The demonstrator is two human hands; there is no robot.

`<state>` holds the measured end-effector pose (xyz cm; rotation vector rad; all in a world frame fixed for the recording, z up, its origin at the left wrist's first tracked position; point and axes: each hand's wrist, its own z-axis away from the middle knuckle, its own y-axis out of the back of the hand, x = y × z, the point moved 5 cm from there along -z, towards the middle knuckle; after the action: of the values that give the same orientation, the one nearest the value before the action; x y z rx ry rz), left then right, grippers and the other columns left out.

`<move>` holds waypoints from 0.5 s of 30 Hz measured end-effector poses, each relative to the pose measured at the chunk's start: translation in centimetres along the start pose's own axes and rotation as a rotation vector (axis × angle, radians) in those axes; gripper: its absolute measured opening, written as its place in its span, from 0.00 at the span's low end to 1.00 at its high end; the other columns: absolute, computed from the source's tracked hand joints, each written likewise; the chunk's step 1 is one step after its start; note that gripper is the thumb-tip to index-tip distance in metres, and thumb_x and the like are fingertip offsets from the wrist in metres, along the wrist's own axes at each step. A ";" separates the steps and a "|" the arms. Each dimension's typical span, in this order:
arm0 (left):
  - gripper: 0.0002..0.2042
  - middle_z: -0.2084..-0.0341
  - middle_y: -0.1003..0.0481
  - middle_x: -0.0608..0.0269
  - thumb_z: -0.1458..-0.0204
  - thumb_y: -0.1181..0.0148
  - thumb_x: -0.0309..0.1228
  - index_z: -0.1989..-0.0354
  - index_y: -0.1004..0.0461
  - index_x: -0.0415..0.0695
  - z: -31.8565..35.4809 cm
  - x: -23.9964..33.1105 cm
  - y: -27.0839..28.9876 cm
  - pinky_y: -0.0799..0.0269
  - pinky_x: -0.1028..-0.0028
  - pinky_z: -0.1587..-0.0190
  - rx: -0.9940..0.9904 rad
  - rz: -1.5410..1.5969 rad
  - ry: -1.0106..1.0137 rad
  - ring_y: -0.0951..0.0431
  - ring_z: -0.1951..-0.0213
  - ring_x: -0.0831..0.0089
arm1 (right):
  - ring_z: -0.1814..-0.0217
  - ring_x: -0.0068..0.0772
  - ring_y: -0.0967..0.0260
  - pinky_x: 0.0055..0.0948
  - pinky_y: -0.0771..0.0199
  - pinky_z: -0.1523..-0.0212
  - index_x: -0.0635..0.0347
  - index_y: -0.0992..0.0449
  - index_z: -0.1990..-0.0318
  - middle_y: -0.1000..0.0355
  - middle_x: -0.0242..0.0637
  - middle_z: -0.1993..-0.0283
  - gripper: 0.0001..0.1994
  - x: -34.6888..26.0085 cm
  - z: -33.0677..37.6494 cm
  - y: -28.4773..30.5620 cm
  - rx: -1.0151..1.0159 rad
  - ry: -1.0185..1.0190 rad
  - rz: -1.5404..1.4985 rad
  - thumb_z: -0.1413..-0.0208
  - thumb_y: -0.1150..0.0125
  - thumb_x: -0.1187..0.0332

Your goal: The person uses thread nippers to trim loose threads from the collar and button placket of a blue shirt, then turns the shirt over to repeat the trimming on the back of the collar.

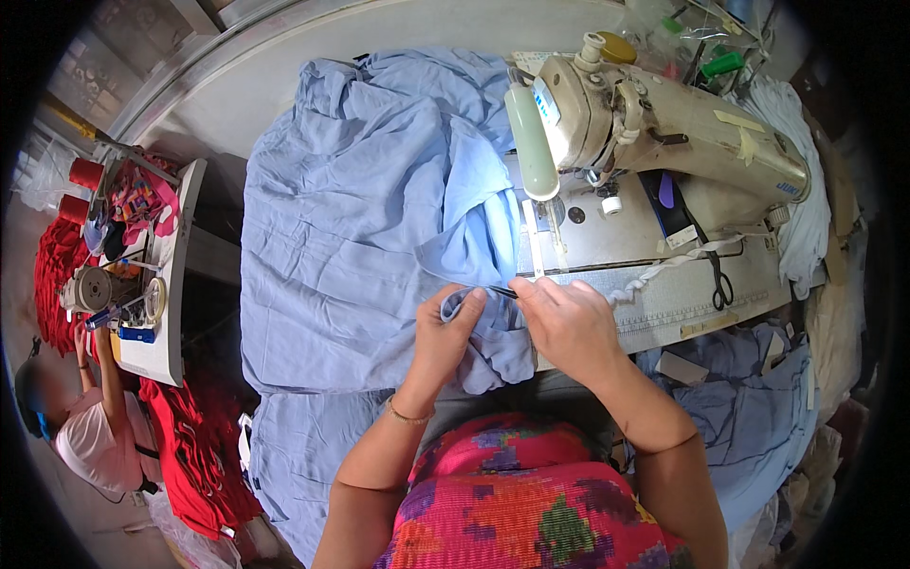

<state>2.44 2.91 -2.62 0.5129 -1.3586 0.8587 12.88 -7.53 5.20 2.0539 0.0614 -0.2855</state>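
Observation:
A large light-blue cloth (341,228) lies spread and rumpled over the sewing table. My left hand (445,332) pinches a folded edge of it, with a small loop of cloth curling up between thumb and fingers. Close beside it, my right hand (569,318) is closed on a slim dark pointed tool (502,292), its tip reaching the pinched fold. Most of the tool is hidden in the fingers, so its exact kind does not show. Just beyond the hands stands the sewing machine (692,142), with a pale green lamp (533,142) lighting the cloth.
Black-handled scissors (722,289) and a twisted white cord (654,272) lie on the machine bed. More blue cloth (730,417) is heaped at the right. At far left, a co-worker (104,441) sits by another machine (93,289), near red cloth (194,455).

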 end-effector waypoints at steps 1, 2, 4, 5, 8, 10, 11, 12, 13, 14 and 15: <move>0.07 0.82 0.33 0.77 0.50 0.41 0.28 0.77 0.27 0.39 0.0 0.0 0.1 0.45 0.84 0.76 0.004 -0.032 -0.001 0.40 0.78 0.88 | 0.79 0.33 0.34 0.31 0.35 0.75 0.57 0.28 0.60 0.35 0.33 0.78 0.11 0.2 0.0 -0.2 0.005 0.022 -0.005 0.54 0.45 0.71; 0.08 0.83 0.34 0.77 0.50 0.41 0.29 0.77 0.27 0.39 -0.1 -0.1 0.2 0.45 0.84 0.76 0.010 -0.064 -0.002 0.40 0.79 0.88 | 0.78 0.34 0.34 0.32 0.35 0.75 0.57 0.28 0.61 0.34 0.34 0.78 0.10 0.3 0.0 -0.3 0.000 0.020 -0.027 0.54 0.45 0.71; 0.10 0.84 0.36 0.78 0.49 0.42 0.30 0.78 0.29 0.39 -0.2 -0.3 0.4 0.47 0.83 0.78 0.000 -0.090 -0.024 0.42 0.79 0.88 | 0.77 0.36 0.33 0.33 0.34 0.74 0.58 0.27 0.62 0.33 0.35 0.77 0.10 0.5 -0.1 -0.5 -0.012 0.016 -0.072 0.54 0.45 0.71; 0.11 0.85 0.37 0.78 0.48 0.42 0.31 0.79 0.29 0.39 -0.3 -0.3 0.3 0.47 0.82 0.78 -0.009 -0.103 -0.036 0.43 0.79 0.88 | 0.76 0.37 0.32 0.34 0.34 0.74 0.58 0.27 0.62 0.32 0.36 0.76 0.09 1.0 0.0 -0.8 -0.018 -0.066 -0.211 0.53 0.45 0.71; 0.11 0.85 0.38 0.79 0.48 0.42 0.31 0.79 0.30 0.39 -0.2 0.2 0.1 0.48 0.82 0.79 -0.041 -0.108 -0.048 0.43 0.79 0.88 | 0.74 0.40 0.31 0.35 0.33 0.73 0.58 0.27 0.64 0.29 0.38 0.74 0.08 2.4 0.3 -2.2 -0.071 -0.283 -0.573 0.53 0.44 0.70; 0.11 0.86 0.38 0.79 0.48 0.42 0.31 0.80 0.30 0.39 -0.1 0.6 0.0 0.48 0.82 0.79 -0.036 -0.128 -0.050 0.44 0.79 0.88 | 0.73 0.42 0.30 0.36 0.32 0.72 0.58 0.26 0.65 0.28 0.39 0.73 0.08 2.9 0.6 -2.9 -0.153 -0.387 -0.741 0.53 0.44 0.69; 0.11 0.86 0.39 0.79 0.48 0.42 0.31 0.80 0.30 0.39 -0.1 0.7 0.0 0.48 0.82 0.79 -0.030 -0.139 -0.051 0.44 0.79 0.88 | 0.73 0.42 0.31 0.36 0.32 0.72 0.58 0.26 0.64 0.28 0.39 0.73 0.08 2.8 0.3 -2.4 -0.103 -0.269 -0.604 0.53 0.44 0.69; 0.11 0.85 0.39 0.79 0.48 0.42 0.31 0.80 0.30 0.39 -0.1 0.6 0.1 0.48 0.82 0.79 -0.037 -0.137 -0.046 0.44 0.79 0.88 | 0.73 0.42 0.31 0.35 0.32 0.72 0.58 0.26 0.64 0.28 0.39 0.73 0.08 2.5 0.1 -2.1 -0.052 -0.152 -0.467 0.53 0.44 0.69; 0.11 0.85 0.39 0.79 0.49 0.42 0.31 0.80 0.30 0.39 -0.2 0.5 0.2 0.48 0.82 0.79 -0.044 -0.136 -0.041 0.44 0.79 0.88 | 0.74 0.42 0.31 0.35 0.33 0.72 0.58 0.26 0.64 0.29 0.39 0.73 0.08 2.1 0.0 -1.7 -0.002 -0.036 -0.329 0.53 0.43 0.69; 0.11 0.85 0.38 0.79 0.49 0.42 0.31 0.80 0.30 0.39 -0.2 0.5 0.3 0.48 0.82 0.79 -0.050 -0.135 -0.036 0.44 0.79 0.88 | 0.74 0.43 0.31 0.35 0.33 0.73 0.58 0.26 0.64 0.29 0.39 0.73 0.08 1.8 0.0 -1.8 -0.013 -0.006 -0.245 0.53 0.43 0.69; 0.11 0.85 0.38 0.79 0.49 0.42 0.31 0.79 0.30 0.39 -0.2 0.3 0.4 0.48 0.82 0.78 -0.045 -0.124 -0.031 0.44 0.79 0.88 | 0.74 0.43 0.31 0.35 0.33 0.73 0.58 0.26 0.64 0.29 0.40 0.73 0.08 1.5 0.1 -1.8 -0.023 0.024 -0.162 0.53 0.43 0.69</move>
<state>2.29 3.39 -2.39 0.5710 -1.3566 0.7206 14.06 -6.85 3.26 2.0329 0.2457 -0.3588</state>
